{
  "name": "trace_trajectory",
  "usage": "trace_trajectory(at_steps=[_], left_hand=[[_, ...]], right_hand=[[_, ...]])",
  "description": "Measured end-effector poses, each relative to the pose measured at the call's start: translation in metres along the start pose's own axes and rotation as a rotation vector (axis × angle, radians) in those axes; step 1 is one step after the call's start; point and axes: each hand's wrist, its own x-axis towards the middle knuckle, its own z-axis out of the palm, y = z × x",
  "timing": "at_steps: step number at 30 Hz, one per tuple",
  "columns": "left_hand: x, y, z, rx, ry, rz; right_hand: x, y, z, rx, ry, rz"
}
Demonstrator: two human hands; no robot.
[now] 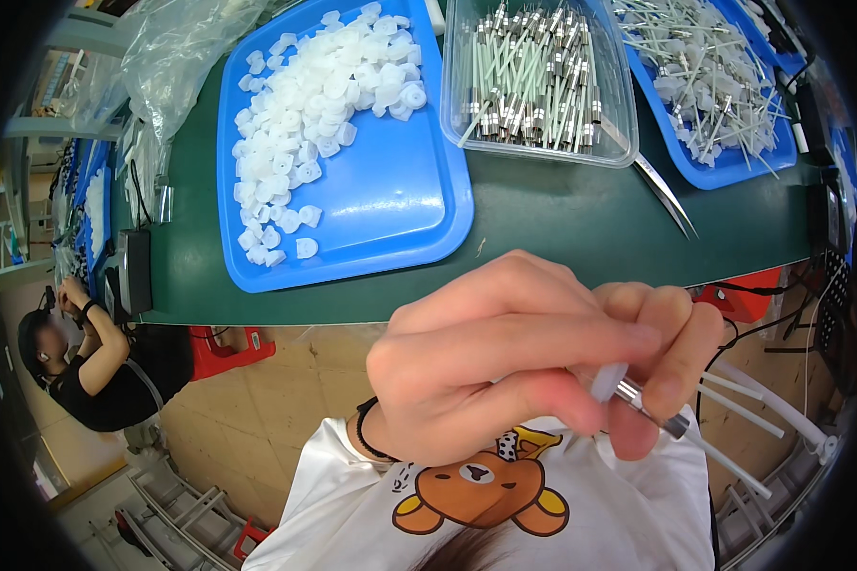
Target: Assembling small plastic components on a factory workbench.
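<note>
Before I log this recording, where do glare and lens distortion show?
Head view: a pale glare patch on the bare floor of the large blue tray of white plastic pieces; bright highlights on the metal connector in the right hand; the green table's front edge curves and the picture's corners fall black.

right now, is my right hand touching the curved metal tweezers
Apart: the head view shows a strip of green tabletop between the right hand and the tips of the curved metal tweezers.
</note>
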Motion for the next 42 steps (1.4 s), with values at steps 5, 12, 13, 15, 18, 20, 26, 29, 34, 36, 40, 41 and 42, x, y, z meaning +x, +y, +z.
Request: trace_trajectory(at_steps=[5, 12, 13, 15, 18, 20, 26, 29, 34, 36, 40, 41, 42], left_hand=[[0.000, 0.002, -0.001, 0.036, 0.000, -0.040], [0.003, 0.007, -0.004, 0.263, 0.084, -0.128], [0.003, 0.009, -0.004, 0.301, 0.100, -0.118], [0.004, 0.013, -0.003, 0.399, 0.090, -0.082], [0.006, 0.014, -0.004, 0.466, 0.046, -0.055], [0.007, 0.015, -0.004, 0.423, 0.035, -0.068], [0.005, 0.014, -0.005, 0.324, 0.058, -0.107], [0.001, 0.014, -0.005, 0.244, 0.117, -0.155], [-0.003, 0.011, -0.005, 0.149, 0.187, -0.179], [-0.003, 0.010, -0.005, 0.115, 0.212, -0.178], [-0.004, 0.001, -0.004, 0.016, 0.228, -0.152], [-0.004, -0.002, -0.004, -0.020, 0.214, -0.149], [-0.004, -0.004, -0.003, -0.056, 0.199, -0.146]], right_hand=[[-0.002, -0.002, 0.005, -0.098, 0.067, 0.032], [0.005, -0.010, 0.006, 0.354, 0.439, 0.511], [0.004, -0.010, 0.003, 0.463, 0.411, 0.571], [0.005, -0.013, 0.003, 0.562, 0.378, 0.653], [0.007, -0.015, 0.006, 0.552, 0.374, 0.696], [0.007, -0.016, 0.005, 0.570, 0.371, 0.727], [0.004, -0.015, 0.003, 0.609, 0.418, 0.791], [0.004, -0.014, -0.001, 0.507, 0.325, 0.757], [0.005, -0.010, -0.004, 0.240, 0.294, 0.597], [0.007, -0.008, -0.001, 0.118, 0.332, 0.551], [0.009, -0.008, 0.001, 0.063, 0.372, 0.500], [0.008, -0.009, -0.001, 0.087, 0.357, 0.492], [0.007, -0.010, -0.003, 0.097, 0.352, 0.481]])
